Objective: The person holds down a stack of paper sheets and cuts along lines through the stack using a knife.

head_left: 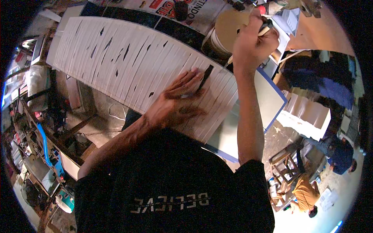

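Note:
My left hand (182,95) lies flat on a long panel covered with narrow whitish strips (132,58), its fingers extended. A dark bar-shaped patch (206,76) shows beside the fingertips; whether it is a gap or a loose piece is unclear. Several smaller dark gaps are scattered among the strips. Raised over the panel's right end, my right hand (256,44) is closed around a slim pale stick-like tool (265,30). Its pointed lower end (230,60) shows near the panel's edge. The fingers hide the tool's middle.
A round tub (213,42) and a brown disc (232,25) are beyond the panel. A blue-edged board (274,97) extends from beneath it. Stacked pale sheets (305,112) stand at the right. Two people, one in orange (305,191) and one in dark blue (340,155), are at lower right.

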A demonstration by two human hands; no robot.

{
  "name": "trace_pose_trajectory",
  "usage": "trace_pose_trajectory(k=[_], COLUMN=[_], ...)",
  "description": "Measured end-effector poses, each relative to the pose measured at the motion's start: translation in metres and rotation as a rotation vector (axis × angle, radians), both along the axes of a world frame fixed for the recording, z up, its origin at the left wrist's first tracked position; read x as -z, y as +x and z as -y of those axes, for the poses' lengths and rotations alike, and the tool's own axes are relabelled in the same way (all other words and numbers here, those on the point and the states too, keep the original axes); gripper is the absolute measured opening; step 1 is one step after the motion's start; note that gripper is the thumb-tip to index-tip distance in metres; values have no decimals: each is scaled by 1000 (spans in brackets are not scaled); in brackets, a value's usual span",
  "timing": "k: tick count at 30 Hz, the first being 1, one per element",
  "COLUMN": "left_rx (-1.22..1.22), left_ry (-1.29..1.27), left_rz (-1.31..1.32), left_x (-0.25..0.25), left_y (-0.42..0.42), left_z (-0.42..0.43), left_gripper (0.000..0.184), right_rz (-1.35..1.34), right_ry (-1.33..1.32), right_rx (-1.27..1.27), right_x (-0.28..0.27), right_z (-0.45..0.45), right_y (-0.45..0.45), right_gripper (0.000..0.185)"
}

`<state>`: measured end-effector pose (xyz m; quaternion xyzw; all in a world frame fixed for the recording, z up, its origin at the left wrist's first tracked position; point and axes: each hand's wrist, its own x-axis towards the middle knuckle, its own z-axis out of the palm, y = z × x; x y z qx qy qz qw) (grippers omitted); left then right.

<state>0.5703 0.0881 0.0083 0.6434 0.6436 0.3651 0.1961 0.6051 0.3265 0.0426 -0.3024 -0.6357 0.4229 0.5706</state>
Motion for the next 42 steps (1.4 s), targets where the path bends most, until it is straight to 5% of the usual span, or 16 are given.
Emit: trace_pose_trajectory(k=[34,38,42], left_rx=[-12,68,151], left_ry=[73,40,-48], left_rz=[-45,-278,-370], left_x=[5,-18,-21], left_y=[0,-18,-22], left_z=[5,14,19], left_gripper=[50,53,65], right_rz=[183,389,182], right_ry=[86,82,173], right_rx=[65,139,104], right_x=[17,26,24], right_z=[-13,-24,-16], right_y=[-9,-3,-12], right_gripper=[40,48,36])
